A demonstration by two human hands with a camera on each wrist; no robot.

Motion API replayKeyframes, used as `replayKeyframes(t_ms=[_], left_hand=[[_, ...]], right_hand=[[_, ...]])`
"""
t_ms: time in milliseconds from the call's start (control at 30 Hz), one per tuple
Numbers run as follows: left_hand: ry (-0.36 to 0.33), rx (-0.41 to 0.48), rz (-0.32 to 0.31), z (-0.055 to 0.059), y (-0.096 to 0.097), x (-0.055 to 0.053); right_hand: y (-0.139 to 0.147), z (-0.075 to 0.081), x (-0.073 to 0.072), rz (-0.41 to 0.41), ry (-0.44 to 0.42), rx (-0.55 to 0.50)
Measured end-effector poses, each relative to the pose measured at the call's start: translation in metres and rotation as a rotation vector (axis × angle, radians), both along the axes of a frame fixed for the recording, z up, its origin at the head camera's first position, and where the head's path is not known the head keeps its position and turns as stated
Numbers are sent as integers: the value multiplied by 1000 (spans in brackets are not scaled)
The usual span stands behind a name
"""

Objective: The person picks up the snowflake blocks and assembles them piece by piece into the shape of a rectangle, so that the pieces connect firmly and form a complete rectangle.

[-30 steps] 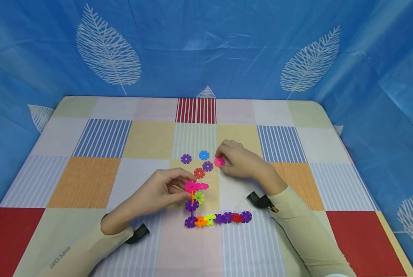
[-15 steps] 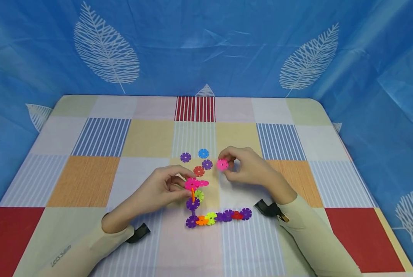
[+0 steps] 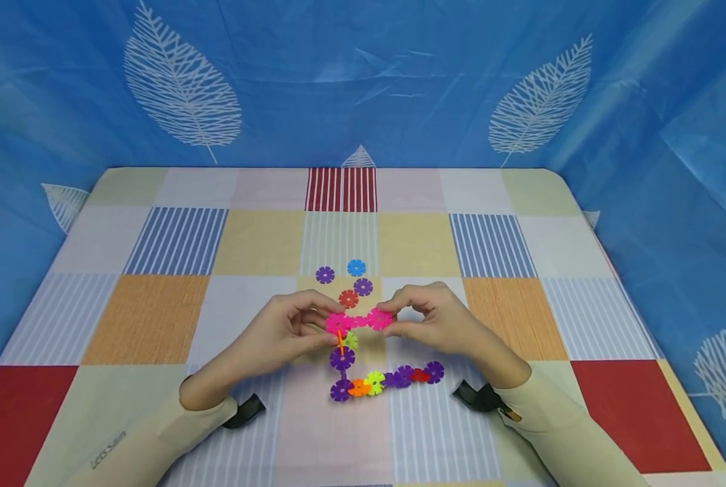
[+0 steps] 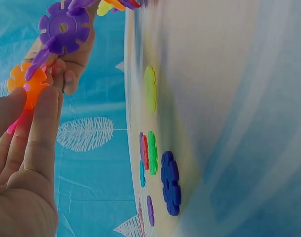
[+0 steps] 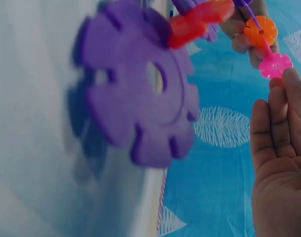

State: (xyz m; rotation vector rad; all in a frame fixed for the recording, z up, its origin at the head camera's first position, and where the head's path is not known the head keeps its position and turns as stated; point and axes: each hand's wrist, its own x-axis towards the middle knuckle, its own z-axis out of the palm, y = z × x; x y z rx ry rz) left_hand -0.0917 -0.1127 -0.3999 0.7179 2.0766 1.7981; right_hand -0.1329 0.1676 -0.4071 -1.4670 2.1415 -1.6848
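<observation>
Flower-disc chain (image 3: 341, 390) lies roughly midway between the tabletop's (image 3: 265, 243) side edges; our left hand (image 3: 291, 326) pinches it, our right hand (image 3: 432, 321) a pink disc (image 3: 380, 319). Probably light, stiff: we'd hold rims.

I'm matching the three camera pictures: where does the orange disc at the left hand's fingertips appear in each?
Head: orange disc edge-on, just below centre.
Left wrist: orange disc at upper left.
Right wrist: orange disc at upper right.
Shared landmark: the left hand, visible in all three.
</observation>
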Motion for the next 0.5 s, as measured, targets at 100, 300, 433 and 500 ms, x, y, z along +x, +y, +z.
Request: replayKeyframes(t_ms=[100,300,433,500], left_hand=[[3,15,-7,-1,0,0],[39,32,-17,-3,0,0],[74,26,-8,-3,0,0],[83,34,-5,-3,0,1]], right_hand=[[-3,-1,1,18,-7,-36],[-4,-5,2,28,-28,-87],[-7,-6,3,23,-18,-107],[-8,-6,3,21,-9,-118]])
